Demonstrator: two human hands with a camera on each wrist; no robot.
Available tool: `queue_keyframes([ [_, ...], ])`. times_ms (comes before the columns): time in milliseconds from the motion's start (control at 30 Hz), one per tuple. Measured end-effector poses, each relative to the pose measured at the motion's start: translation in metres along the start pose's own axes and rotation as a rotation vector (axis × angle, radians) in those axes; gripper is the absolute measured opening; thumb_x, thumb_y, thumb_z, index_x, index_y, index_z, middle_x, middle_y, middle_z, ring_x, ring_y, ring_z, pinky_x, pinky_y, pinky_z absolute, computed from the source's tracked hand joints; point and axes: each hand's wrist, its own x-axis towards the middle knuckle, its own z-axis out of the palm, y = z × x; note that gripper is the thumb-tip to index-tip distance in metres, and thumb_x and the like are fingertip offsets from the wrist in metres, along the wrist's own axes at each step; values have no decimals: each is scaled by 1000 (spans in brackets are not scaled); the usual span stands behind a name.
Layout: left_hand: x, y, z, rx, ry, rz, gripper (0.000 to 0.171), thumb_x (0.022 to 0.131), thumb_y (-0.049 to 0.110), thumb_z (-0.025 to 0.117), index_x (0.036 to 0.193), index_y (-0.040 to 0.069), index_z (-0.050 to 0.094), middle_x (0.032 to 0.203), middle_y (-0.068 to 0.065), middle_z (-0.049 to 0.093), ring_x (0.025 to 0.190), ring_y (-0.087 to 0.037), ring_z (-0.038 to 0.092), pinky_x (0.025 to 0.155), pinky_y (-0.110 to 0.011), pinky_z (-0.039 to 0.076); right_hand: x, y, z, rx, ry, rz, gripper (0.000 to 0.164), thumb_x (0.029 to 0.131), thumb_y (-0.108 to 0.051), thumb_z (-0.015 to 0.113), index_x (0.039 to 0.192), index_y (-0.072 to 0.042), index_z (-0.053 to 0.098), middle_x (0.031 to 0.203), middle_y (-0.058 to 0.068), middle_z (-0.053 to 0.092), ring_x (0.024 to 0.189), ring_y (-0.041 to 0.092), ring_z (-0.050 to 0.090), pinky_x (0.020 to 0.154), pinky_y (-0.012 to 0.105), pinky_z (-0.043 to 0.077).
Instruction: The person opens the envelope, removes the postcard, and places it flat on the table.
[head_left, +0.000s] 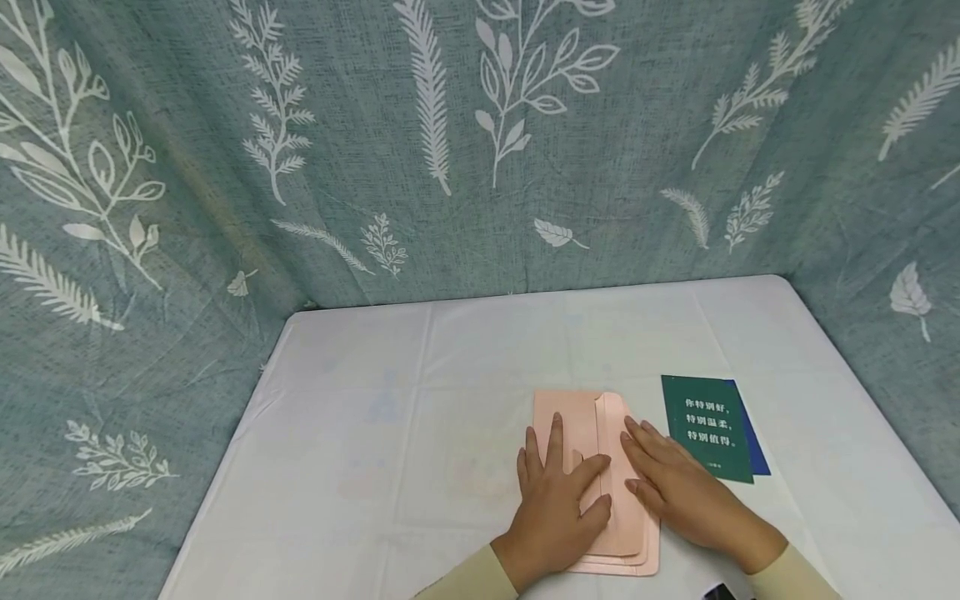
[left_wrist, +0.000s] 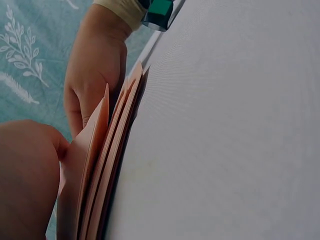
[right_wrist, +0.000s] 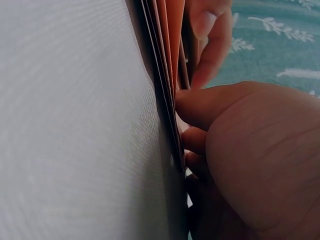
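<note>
A small stack of pale pink envelopes (head_left: 566, 408) lies on the table, the top one with a long flap (head_left: 617, 417) along its right side. My left hand (head_left: 551, 508) rests on the top envelope with its fingers spread and straight. On the flap side, my right hand (head_left: 682, 492) touches the paper with extended fingers. Edge-on in the left wrist view, the envelope layers (left_wrist: 85, 170) stand slightly apart, the uppermost one lifted a little. The right wrist view shows the right thumb against the edges of the layers (right_wrist: 167, 60). My palms hide part of the stack.
A dark green card (head_left: 705, 400) with white lettering lies right of the envelopes, overlapping a blue card (head_left: 756, 442). The white tabletop (head_left: 465, 400) spreads left and behind. A green leaf-patterned curtain (head_left: 360, 150) hangs around the back and sides.
</note>
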Motion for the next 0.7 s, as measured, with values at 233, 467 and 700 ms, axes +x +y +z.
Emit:
queue_keyframes([
  [233,-1,-1,1,5,19,15,43,104,41,63,145,27,65,178,-26,5,154,-67,-3,114,-83,11,0,0,-1,4,2,0,61,112,-32,62,163,0,48,174,14,33,159,40,29,123,61,27],
  [467,-2,-2,3,22,51,24,48,99,48,72,142,28,63,178,-26,6,155,-66,1,114,-83,14,1,1,-2,11,3,-1,62,112,-32,63,163,-1,47,175,13,33,159,40,29,123,61,27],
  [700,-2,-1,3,1,47,17,48,99,42,69,144,29,61,178,-25,5,155,-66,-1,115,-83,11,0,1,-2,-13,1,-9,62,112,-32,63,162,0,48,174,13,34,159,40,30,121,62,29],
])
